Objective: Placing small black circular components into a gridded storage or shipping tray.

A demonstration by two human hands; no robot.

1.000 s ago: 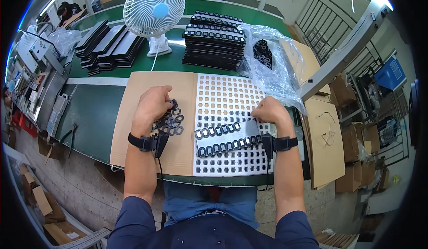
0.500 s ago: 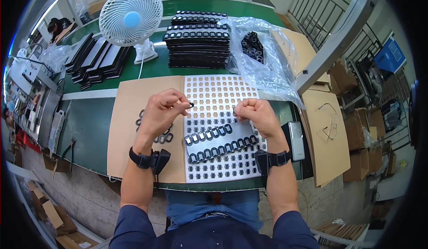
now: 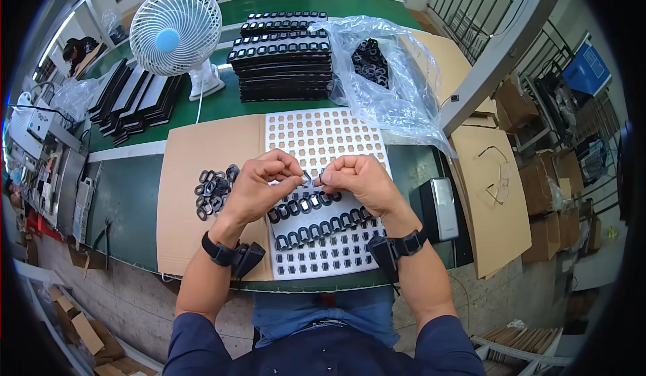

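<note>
My left hand (image 3: 268,186) pinches a small black oval ring (image 3: 307,177) between thumb and forefinger. Facing it, my right hand (image 3: 364,182) grips a small dark piece (image 3: 321,175), mostly covered by the fingertips. The two pinches are close together above a silver strip (image 3: 319,219) bearing two rows of black oval rings, the upper row partly behind my hands. Under the strip lies a white sheet (image 3: 321,134) with rows of cut-outs, its nearer part filled with small dark squares. Loose black rings (image 3: 212,192) are heaped beside my left hand.
Brown cardboard (image 3: 180,208) underlies the ring heap. Behind stand a fan (image 3: 176,36), a stack of ring-filled strips (image 3: 282,70), stacked dark-edged strips (image 3: 138,97) and a clear bag (image 3: 410,93) holding black rings. At right are a silver box (image 3: 443,208), a post (image 3: 494,60) and glasses (image 3: 499,184).
My hands have come together over the strip, the left moving right and the right moving left. The ring heap shows more fully now. The whole view has shifted slightly.
</note>
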